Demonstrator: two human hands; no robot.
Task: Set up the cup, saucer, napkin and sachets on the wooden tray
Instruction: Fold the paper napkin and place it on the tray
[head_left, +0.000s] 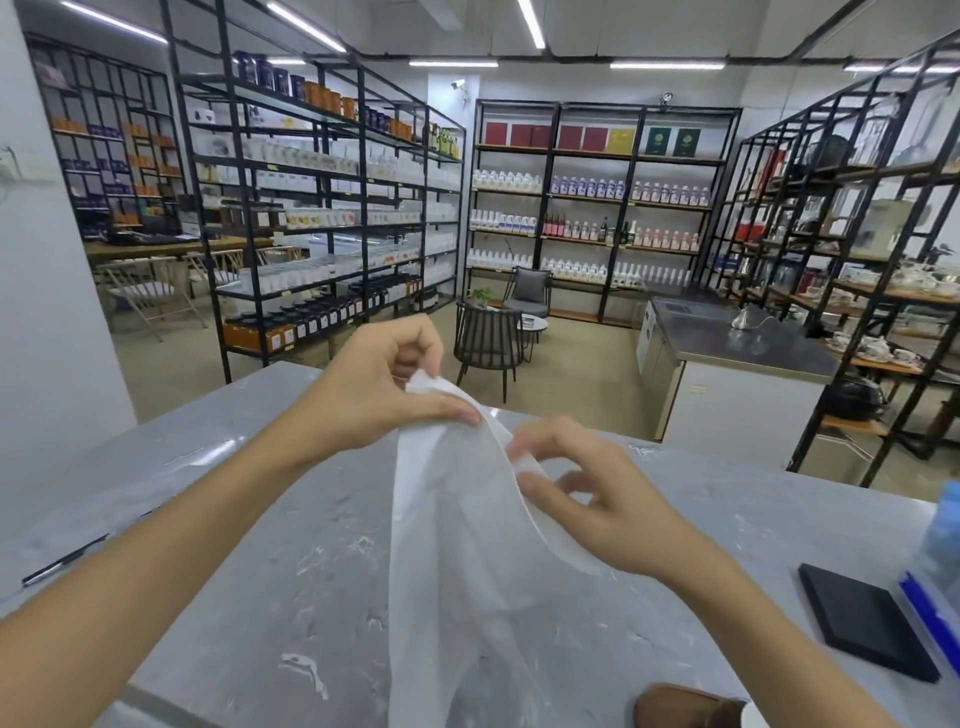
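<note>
Left hand and right hand both pinch the white napkin above the grey counter

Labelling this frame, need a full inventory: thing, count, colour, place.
napkin: one, white, held up over the counter
counter: one, grey marble look, foreground
black pad: one, counter's right side
blue and clear box: one, right edge, cut off
brown object: one, bottom edge, partly visible, cannot identify
pen-like stick: one, dark, counter's left edge
shelves: several, black frames, stocked with bottles and boxes, background
chairs: two, dark, by a small table
left hand: pinches the napkin's top
right hand: fingers on the napkin's right edge
</note>
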